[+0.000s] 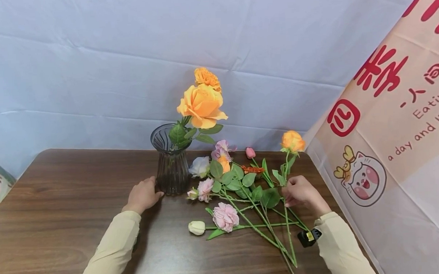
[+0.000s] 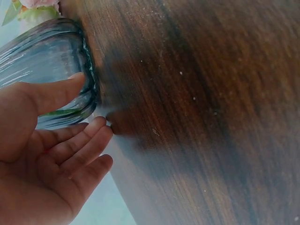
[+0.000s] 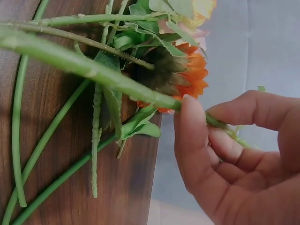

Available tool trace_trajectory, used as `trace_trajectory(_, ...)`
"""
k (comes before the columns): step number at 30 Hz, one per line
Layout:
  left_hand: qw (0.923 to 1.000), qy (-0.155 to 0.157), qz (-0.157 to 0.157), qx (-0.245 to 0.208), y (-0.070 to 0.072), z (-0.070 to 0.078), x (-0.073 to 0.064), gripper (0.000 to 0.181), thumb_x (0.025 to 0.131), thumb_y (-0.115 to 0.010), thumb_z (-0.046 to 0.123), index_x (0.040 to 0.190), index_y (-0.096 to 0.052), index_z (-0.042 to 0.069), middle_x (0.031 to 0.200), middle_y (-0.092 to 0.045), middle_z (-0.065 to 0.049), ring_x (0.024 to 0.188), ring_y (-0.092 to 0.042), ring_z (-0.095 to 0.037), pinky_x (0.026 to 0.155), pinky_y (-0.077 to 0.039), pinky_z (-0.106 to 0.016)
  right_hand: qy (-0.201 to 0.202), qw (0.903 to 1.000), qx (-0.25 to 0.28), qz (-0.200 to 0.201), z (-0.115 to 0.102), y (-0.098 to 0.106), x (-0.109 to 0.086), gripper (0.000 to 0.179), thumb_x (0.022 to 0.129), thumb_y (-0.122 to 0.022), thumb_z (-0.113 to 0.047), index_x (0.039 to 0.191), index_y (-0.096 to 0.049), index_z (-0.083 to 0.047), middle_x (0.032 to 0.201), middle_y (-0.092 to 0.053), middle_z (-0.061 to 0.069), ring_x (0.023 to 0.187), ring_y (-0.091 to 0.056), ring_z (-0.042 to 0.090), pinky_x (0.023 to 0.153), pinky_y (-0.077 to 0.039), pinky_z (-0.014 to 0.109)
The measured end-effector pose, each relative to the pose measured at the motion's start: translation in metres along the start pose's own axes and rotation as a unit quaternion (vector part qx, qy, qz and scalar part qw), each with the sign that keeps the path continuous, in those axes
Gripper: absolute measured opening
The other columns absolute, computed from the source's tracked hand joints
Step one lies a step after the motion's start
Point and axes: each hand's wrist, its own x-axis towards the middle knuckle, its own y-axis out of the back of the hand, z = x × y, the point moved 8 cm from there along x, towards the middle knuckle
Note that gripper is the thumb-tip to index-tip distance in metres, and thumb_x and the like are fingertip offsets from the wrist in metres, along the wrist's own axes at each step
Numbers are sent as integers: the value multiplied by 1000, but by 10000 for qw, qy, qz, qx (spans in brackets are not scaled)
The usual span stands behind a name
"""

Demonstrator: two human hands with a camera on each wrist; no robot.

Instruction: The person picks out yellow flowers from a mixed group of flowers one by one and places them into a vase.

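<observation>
A dark ribbed glass vase point(image 1: 172, 171) stands upright on the table, holding orange flowers: a large rose point(image 1: 201, 107) and a ruffled bloom point(image 1: 207, 78). Beside its base is my left hand point(image 1: 143, 195); in the left wrist view the thumb lies against the glass, with the other fingers fairly straight near the bottom. My right hand point(image 1: 303, 194) pinches the green stem point(image 3: 117, 82) of an orange flower point(image 1: 293, 141) between thumb and fingers. That flower points up, its stem slanting down over the loose ones.
Loose flowers lie right of the vase: a pink peony-like bloom point(image 1: 226, 217), a cream tulip point(image 1: 197, 228), a white bloom point(image 1: 200, 167), a pink tulip point(image 1: 250, 153) and a rust-orange flower point(image 1: 252, 169). Their stems cross on the wooden table point(image 1: 80, 198). A pale cloth point(image 1: 94, 77) hangs behind.
</observation>
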Motion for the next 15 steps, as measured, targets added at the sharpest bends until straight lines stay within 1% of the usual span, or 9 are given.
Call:
trace_trajectory(6, 10000, -20, 23, -14, 0, 0, 0, 59, 86, -64, 20, 125, -41, -17, 117, -51, -33, 99, -53, -47, 82, -44, -55, -55, 9990, 318, -303, 0, -1, 0, 22, 85, -46, 6, 64, -44, -1, 60, -52, 10, 50, -57, 18, 54, -55, 33)
trace_trajectory(12, 10000, -7, 15, -7, 0, 0, 0, 59, 86, -64, 20, 125, -41, -17, 118, -51, -33, 99, -53, -47, 82, -44, -55, -124, 9956, 783, -509, -2, -4, 1, 17, 80, -47, 7, 66, -45, 1, 59, -54, 8, 52, -59, 16, 56, -55, 30)
trace_trajectory(15, 10000, 6, 14, 7, -1, -1, 0, 59, 86, -64, 20, 126, -41, -16, 119, -50, -33, 100, -52, -48, 83, -44, -55, -114, 9935, 976, -582, -2, -6, 1, 15, 81, -46, 7, 67, -47, 2, 60, -55, 9, 54, -60, 16, 58, -56, 30)
